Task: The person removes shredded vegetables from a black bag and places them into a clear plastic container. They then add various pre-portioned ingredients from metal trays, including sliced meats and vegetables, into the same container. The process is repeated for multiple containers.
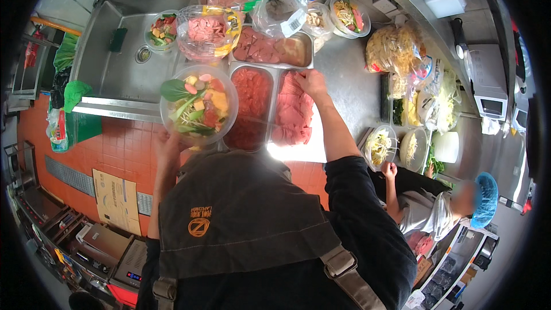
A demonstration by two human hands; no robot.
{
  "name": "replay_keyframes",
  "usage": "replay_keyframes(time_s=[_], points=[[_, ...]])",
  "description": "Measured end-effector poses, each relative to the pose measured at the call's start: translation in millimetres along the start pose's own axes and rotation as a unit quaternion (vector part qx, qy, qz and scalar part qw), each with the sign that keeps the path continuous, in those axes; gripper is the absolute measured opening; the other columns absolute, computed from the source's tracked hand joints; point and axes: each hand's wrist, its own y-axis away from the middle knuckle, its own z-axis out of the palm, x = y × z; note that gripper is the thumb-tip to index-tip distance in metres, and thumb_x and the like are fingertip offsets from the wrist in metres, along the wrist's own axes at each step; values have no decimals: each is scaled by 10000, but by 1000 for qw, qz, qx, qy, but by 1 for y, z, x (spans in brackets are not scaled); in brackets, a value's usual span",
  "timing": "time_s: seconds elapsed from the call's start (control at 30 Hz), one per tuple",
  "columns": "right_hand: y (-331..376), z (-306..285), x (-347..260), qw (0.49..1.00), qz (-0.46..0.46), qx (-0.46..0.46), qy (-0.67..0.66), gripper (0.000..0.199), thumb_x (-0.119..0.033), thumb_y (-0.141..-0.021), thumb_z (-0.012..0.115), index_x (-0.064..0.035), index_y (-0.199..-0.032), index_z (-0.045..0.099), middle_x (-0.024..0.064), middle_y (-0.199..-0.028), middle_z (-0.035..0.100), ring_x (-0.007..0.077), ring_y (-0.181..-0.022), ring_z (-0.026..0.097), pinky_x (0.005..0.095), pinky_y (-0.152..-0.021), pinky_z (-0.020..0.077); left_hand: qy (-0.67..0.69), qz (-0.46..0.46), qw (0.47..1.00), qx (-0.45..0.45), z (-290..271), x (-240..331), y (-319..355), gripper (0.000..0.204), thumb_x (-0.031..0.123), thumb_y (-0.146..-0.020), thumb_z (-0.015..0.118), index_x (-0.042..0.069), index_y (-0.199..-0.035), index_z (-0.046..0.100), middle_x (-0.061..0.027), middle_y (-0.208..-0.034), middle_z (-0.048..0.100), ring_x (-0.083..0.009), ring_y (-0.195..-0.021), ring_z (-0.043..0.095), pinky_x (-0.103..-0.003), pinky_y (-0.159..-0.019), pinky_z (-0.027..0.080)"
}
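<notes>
My left hand point(169, 146) grips the near left rim of a clear round plastic bowl point(233, 109). Inside it are leafy greens, bean sprouts, yellow pieces, pink sausage slices and red meat. At the far edge of a metal tray of thin pink meat slices point(293, 112), my right hand point(313, 83) has its fingers pinched on the meat; the fingertips are partly hidden. Left of that tray sits a tray of redder meat point(252, 95). Beyond both, a third tray holds dark reddish slices point(261, 46).
A bag of sausage slices point(206, 31) and a filled bowl point(162, 30) stand by the steel sink point(103, 57). Other bowls and a large bag point(396, 49) line the right side of the counter. A co-worker in a blue cap point(485, 201) is at the right, near bowls of sprouts point(380, 146).
</notes>
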Motion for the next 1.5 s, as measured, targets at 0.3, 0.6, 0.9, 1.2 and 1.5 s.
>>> replay_keyframes(time_s=[0.3, 0.6, 0.9, 1.2, 1.5], points=[[-16, 6, 4, 980, -111, -62, 152, 243, -240, -942, 571, -112, -1034, 756, 208, -1037, 734, 388, -984, 703, 498, -902, 554, -16, -6, 1000, -4, 8, 11, -2, 405, 125, -974, 615, -15, -1349, 555, -175, -1147, 699, -285, -908, 744, -395, -699, 658], [13, -32, -11, 983, 23, 95, -154, 136, -110, -888, 665, -22, -955, 743, 171, -834, 740, 261, -729, 724, 384, -649, 566, 16, 0, 1000, -2, 20, 21, 10, 449, 39, -924, 566, -38, -1366, 563, -154, -1129, 711, -263, -907, 743, -364, -711, 647], [104, -66, -186, 926, -292, 58, -233, 154, -22, -933, 686, 11, -1082, 701, 100, -894, 735, 184, -759, 704, 316, -673, 564, 13, -7, 1000, -24, 38, 22, 10, 410, 5, -878, 548, -61, -1279, 606, -163, -1043, 726, -259, -821, 747, -352, -683, 638], [111, 13, -229, 886, -433, -72, -147, 77, -33, -850, 640, 6, -892, 691, 182, -912, 685, 368, -866, 685, 455, -789, 557, -20, -4, 999, 50, 52, 5, 11, 379, 27, -859, 580, -39, -1229, 628, -110, -1000, 710, -218, -784, 721, -361, -685, 619], [106, -9, -225, 879, -477, -29, -7, 175, -89, -824, 670, -30, -987, 644, 176, -1035, 622, 333, -850, 698, 413, -723, 576, -1, 13, 997, 79, 73, 4, 23, 376, 5, -870, 585, -15, -1238, 663, -95, -857, 704, -169, -682, 701, -302, -598, 582]])
